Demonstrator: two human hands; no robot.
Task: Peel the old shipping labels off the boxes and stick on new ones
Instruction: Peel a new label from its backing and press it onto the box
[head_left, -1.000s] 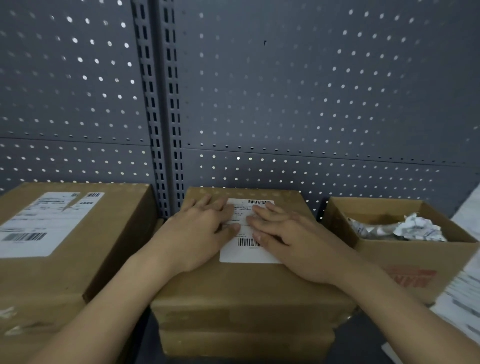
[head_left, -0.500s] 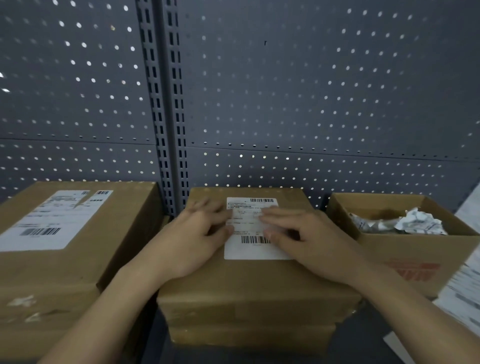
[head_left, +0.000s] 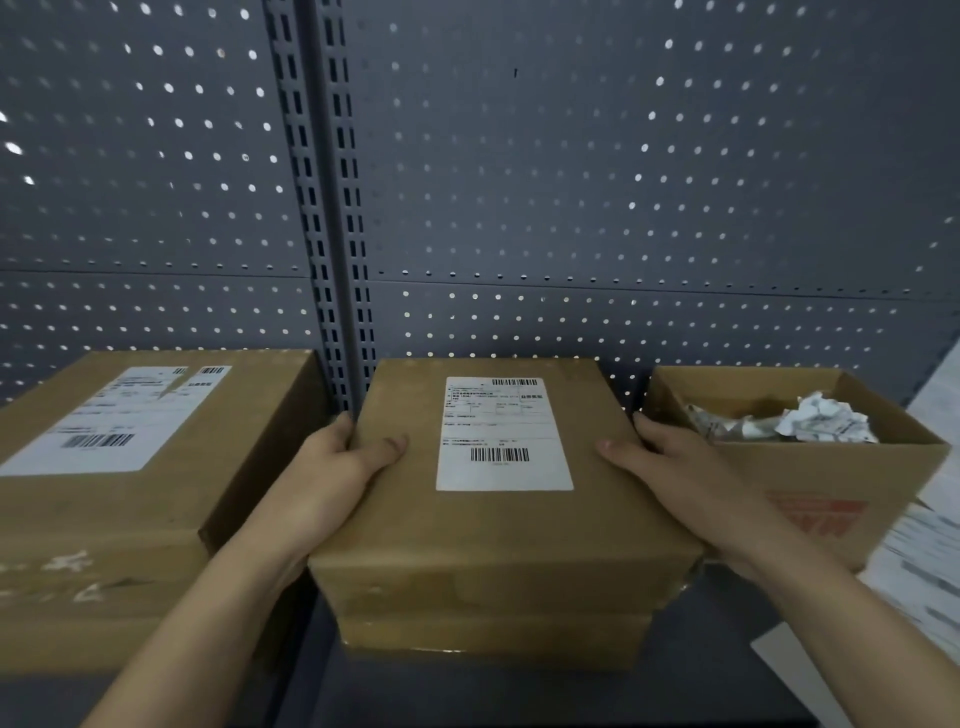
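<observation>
A brown cardboard box (head_left: 498, 535) lies in the middle, stacked on another box (head_left: 493, 636). A white shipping label (head_left: 503, 434) with barcodes lies flat on its top. My left hand (head_left: 337, 467) grips the box's left edge, thumb on top and fingers down the side. At the right edge, my right hand (head_left: 675, 467) grips the same way. A larger labelled box (head_left: 104, 519) stands to the left, with a white label (head_left: 114, 421) on top.
An open carton (head_left: 831, 488) at the right holds crumpled peeled labels (head_left: 810, 423). White label sheets (head_left: 919, 571) lie at the far right edge. A grey perforated back panel (head_left: 571, 208) with a slotted upright rises right behind the boxes.
Both hands left the label, where they were pressing it flat, and slid outward to the box's left and right edges. The label now lies fully uncovered.
</observation>
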